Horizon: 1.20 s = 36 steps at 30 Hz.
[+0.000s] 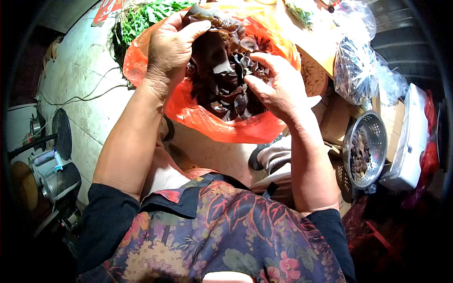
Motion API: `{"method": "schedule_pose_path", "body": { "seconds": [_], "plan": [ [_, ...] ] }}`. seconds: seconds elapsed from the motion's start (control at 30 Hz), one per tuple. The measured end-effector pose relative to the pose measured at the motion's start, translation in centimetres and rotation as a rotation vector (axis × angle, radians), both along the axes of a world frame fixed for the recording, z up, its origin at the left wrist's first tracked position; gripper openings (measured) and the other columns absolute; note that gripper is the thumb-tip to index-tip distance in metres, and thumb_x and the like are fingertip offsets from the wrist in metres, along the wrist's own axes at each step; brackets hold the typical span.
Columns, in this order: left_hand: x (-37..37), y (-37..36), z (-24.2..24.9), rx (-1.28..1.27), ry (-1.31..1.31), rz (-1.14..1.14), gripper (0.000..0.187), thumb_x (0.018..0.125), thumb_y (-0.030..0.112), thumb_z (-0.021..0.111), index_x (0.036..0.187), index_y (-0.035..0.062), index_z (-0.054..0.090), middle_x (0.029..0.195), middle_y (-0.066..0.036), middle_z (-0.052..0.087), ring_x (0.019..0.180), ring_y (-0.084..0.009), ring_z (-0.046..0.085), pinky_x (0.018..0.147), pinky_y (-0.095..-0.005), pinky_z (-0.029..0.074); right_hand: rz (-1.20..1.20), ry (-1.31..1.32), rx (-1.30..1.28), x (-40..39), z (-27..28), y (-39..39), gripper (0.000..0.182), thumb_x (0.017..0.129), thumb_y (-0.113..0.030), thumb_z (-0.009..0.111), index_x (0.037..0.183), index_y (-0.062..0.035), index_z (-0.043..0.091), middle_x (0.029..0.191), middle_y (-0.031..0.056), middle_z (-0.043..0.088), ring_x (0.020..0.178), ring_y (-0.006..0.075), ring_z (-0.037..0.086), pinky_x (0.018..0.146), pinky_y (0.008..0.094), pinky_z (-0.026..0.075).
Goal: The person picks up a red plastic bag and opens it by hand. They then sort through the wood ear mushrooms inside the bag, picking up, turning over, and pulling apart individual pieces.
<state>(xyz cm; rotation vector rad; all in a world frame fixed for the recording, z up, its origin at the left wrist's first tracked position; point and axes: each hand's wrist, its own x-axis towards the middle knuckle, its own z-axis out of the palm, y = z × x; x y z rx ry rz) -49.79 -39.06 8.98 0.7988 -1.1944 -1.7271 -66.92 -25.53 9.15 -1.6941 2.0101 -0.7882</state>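
A red plastic bag (207,125) lies open before me, filled with dark, glossy wood ear mushrooms (226,89). At the bag's upper left, my left hand (172,47) grips a large brown wood ear piece (219,20), its thumb pressed on top and the other fingers partly hidden. Over the right side of the pile is my right hand (281,87), thumb and forefinger apart and curved around small crinkled pieces. Those fingertips touch or nearly touch the pieces; I see nothing plainly gripped between them.
Leafy greens (146,19) lie beyond the bag on the left. To the right stands a metal colander (377,141) with dark scraps, near a white foam box (408,141) and clear plastic bags (356,70). A cable (75,100) crosses the pale surface at left.
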Motion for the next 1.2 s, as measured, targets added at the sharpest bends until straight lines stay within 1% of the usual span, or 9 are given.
{"method": "schedule_pose_path", "body": {
  "seconds": [0.23,0.37,0.43,0.5,0.67,0.7,0.77,0.93,1.2],
  "plan": [
    [-1.5,1.7,0.0,0.246,0.146,-0.089,0.018,0.087,0.008,0.058,0.104,0.0022,0.061,0.094,-0.005,0.065,0.083,-0.0147,0.063,0.072,-0.0278,0.053,-0.006,-0.401,-0.102,2.5,-0.4,-0.6,0.083,0.067,-0.022,0.082,0.136,-0.0055,0.039,0.118,0.0142,0.057,0.108,0.0225,0.056,0.092,0.0344,0.046],
    [-1.5,1.6,-0.4,0.296,0.112,-0.07,0.023,0.089,0.016,0.059,0.109,0.0049,0.058,0.096,-0.005,0.065,0.084,-0.0137,0.063,0.066,-0.0276,0.053,-0.067,-0.201,-0.158,2.9,-0.9,-0.8,0.066,0.073,-0.014,0.073,0.132,-0.0039,0.044,0.111,0.017,0.061,0.1,0.0227,0.061,0.088,0.0315,0.049],
    [-0.8,1.9,0.9,0.304,0.095,-0.134,0.026,0.09,0.022,0.058,0.109,0.0052,0.057,0.095,-0.006,0.064,0.081,-0.0135,0.064,0.063,-0.0262,0.051,-0.089,-0.321,-0.128,2.3,-1.1,-1.1,0.053,0.074,-0.009,0.062,0.125,-0.0031,0.05,0.106,0.0186,0.064,0.099,0.0323,0.062,0.09,0.0357,0.047],
    [-0.4,2.3,1.9,0.174,-0.048,-0.174,0.026,0.095,0.016,0.045,0.117,0.0047,0.053,0.107,-0.009,0.062,0.091,-0.0162,0.063,0.068,-0.0263,0.052,-0.047,-0.738,-0.088,1.4,-1.4,-1.7,0.033,0.085,-0.006,0.054,0.118,0.0008,0.057,0.101,0.006,0.064,0.086,0.0117,0.061,0.076,0.0258,0.052],
    [0.1,0.6,0.6,0.062,-0.311,-0.007,0.028,0.09,0.014,0.053,0.117,0.0064,0.054,0.099,-0.005,0.064,0.084,-0.0132,0.062,0.071,-0.0241,0.05,-0.194,-1.425,0.006,0.4,0.3,-1.2,0.025,0.085,-0.003,0.051,0.109,0.0043,0.058,0.101,0.0138,0.063,0.092,0.0219,0.062,0.085,0.0339,0.051],
    [0.4,0.6,0.6,0.074,-0.295,-0.081,0.039,0.079,0.026,0.069,0.111,0.0084,0.056,0.09,-0.001,0.062,0.085,-0.0092,0.056,0.072,-0.0251,0.044,-0.192,-1.425,0.007,0.5,0.2,-1.2,0.025,0.085,-0.003,0.051,0.109,0.0043,0.058,0.101,0.0138,0.063,0.092,0.0219,0.062,0.085,0.0339,0.051],
    [0.6,1.0,0.2,0.181,-0.188,-0.226,0.049,0.075,0.028,0.072,0.117,0.0106,0.054,0.093,0.0,0.062,0.095,-0.0109,0.055,0.081,-0.0282,0.04,-0.137,-1.694,-0.005,0.7,-0.1,-1.2,0.021,0.086,-0.005,0.05,0.104,0.0029,0.059,0.098,0.0102,0.065,0.085,0.0177,0.064,0.076,0.0294,0.053],
    [0.5,2.1,-0.8,0.61,0.152,-0.463,0.027,0.082,0.016,0.064,0.106,0.0043,0.062,0.091,-0.004,0.066,0.077,-0.0152,0.062,0.074,-0.027,0.051,-0.068,-1.817,0.101,0.7,-0.1,-0.8,0.026,0.085,-0.003,0.054,0.11,0.0028,0.057,0.101,0.0106,0.064,0.089,0.0185,0.062,0.081,0.0284,0.05],
    [0.6,2.5,0.0,0.45,0.038,-0.44,0.035,0.077,0.003,0.064,0.111,0.0016,0.058,0.099,-0.007,0.065,0.088,-0.0174,0.063,0.082,-0.0306,0.051,-0.13,-1.385,0.13,0.4,-1.1,-0.5,0.04,0.078,-0.009,0.066,0.117,-0.0011,0.058,0.104,0.0055,0.064,0.089,0.0133,0.061,0.079,0.0269,0.049]
  ]
}}
